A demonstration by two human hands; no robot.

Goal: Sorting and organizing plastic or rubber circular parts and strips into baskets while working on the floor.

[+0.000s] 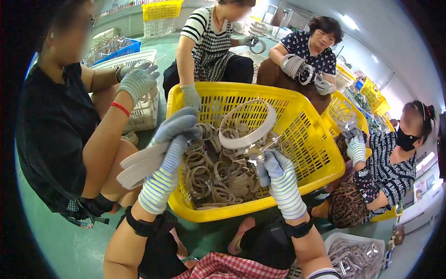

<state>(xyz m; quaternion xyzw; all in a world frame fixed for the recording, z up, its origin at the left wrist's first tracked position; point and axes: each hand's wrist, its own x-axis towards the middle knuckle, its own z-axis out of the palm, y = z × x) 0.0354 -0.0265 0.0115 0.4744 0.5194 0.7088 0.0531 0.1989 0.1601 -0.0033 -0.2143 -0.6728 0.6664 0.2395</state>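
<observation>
My left hand (172,144), in a grey striped glove, is closed around a stack of pale grey flat bands (141,166), left of the basket's near rim. Over the basket, my right hand (278,174) pinches the shiny metal clasp of a pale ring-shaped band (248,138) between thumb and fingers. That ring stands tilted above the pile, its loop apart from my left hand. Beneath both hands, a yellow slotted plastic basket (213,215) holds a heap of similar ring bands (218,181) with metal parts.
Co-workers in gloves sit around the basket; one gloved hand (191,97) reaches over its far left rim. A white crate of metal pieces (355,258) stands at lower right. A white crate (144,116) and a blue bin (132,49) lie left; yellow baskets (371,95) stand right.
</observation>
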